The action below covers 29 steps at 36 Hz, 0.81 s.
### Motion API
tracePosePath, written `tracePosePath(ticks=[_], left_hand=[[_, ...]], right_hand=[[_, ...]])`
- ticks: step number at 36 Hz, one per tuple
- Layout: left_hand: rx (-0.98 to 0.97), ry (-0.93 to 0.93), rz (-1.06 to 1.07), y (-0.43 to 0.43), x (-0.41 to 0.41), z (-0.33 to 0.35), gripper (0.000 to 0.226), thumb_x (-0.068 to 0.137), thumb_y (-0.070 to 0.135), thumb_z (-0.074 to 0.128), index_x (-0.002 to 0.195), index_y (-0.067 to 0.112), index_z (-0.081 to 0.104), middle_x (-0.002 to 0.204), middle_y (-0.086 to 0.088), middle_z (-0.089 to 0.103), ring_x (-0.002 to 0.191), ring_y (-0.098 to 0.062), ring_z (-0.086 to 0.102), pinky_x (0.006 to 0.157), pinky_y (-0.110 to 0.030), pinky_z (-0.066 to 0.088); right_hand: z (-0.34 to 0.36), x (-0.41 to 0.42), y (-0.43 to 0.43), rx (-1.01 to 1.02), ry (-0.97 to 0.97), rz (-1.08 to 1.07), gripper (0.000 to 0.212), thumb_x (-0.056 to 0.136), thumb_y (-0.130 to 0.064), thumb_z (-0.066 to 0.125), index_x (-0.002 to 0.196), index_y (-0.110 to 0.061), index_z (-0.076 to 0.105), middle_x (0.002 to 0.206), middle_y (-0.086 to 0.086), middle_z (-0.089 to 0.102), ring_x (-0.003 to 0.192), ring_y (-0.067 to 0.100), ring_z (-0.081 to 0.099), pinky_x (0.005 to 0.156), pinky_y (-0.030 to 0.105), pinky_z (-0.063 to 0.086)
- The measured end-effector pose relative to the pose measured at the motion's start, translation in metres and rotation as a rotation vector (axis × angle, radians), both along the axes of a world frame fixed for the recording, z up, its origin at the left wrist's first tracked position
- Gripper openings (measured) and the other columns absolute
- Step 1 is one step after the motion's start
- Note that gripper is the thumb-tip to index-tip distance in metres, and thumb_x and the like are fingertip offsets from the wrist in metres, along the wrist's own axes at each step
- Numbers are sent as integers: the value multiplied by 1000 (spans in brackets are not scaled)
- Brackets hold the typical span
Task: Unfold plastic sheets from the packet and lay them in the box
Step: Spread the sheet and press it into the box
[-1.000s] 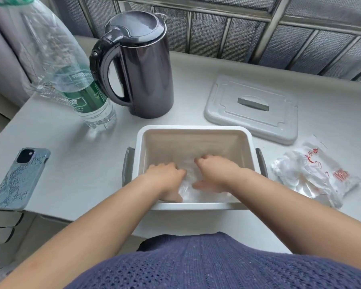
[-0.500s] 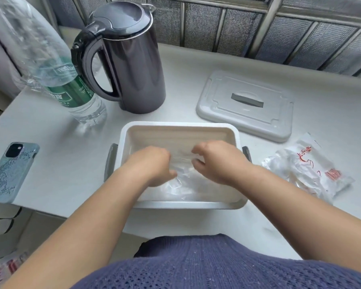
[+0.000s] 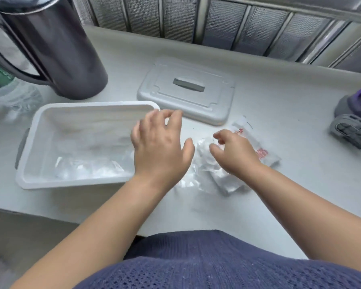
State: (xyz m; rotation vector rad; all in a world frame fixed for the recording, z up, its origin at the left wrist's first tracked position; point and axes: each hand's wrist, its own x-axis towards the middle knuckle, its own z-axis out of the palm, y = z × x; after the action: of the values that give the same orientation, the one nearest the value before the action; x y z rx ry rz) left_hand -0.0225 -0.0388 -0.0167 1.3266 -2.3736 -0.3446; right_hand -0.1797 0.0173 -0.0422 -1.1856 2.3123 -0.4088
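**Head view: two hands at the packet, open box off to the left**

Nearest the camera, a blue knitted garment [image 3: 217, 263] fills the bottom edge, and two bare forearms reach out from it over the pale table [image 3: 279, 90]. The left hand [image 3: 161, 147] hangs with fingers spread and straight, holding nothing, above the right end of the white box [image 3: 71, 183]. The right hand [image 3: 231, 155] sits on the crumpled packet [image 3: 258, 151], forefinger and thumb curled toward each other. Whether they have pinched any plastic cannot be told, as the film is clear and blurred.

The packet lies under and just right of that hand, its red-printed end pointing to the far right. Loose crumpled plastic [image 3: 206, 170] spills from it toward the left hand. The right hand is the nearer one for drawing out a sheet, which looks to be the step in hand. The box lies to its left with its long axis running left to right, so a sheet would travel leftward. Clear plastic [image 3: 88, 165] already lines the box floor.

Beyond both hands the lid [image 3: 186, 88] rests flat, handle up. Farther left stand a dark kettle [image 3: 56, 49], cut off at the top, and a bottle [image 3: 0, 78] mostly out of frame. A grey-and-purple object [image 3: 354, 122] at far right cannot be identified, nor can the number of sheets left in the packet
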Motion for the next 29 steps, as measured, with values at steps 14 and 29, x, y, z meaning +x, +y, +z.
tracePosePath(ticks=[14, 29], left_hand=[[783, -221, 147, 56, -29, -72, 63, 87, 42, 60, 138, 17, 33, 138, -6, 36, 126, -28, 39, 96, -33, 36], [1033, 686, 324, 46, -44, -65, 15, 94, 17, 58, 79, 15, 56, 80, -1, 67, 73, -15, 63, 67, -31, 49]], right_hand=[[-41, -34, 38, 236, -29, 295, 73, 83, -37, 64, 144, -25, 25, 146, 8, 28, 128, 26, 41, 98, 35, 40], [-45, -38, 39, 247, 43, 236, 65, 84, -43, 57, 141, -37, 27, 153, 8, 14, 132, 33, 33, 102, 42, 32]])
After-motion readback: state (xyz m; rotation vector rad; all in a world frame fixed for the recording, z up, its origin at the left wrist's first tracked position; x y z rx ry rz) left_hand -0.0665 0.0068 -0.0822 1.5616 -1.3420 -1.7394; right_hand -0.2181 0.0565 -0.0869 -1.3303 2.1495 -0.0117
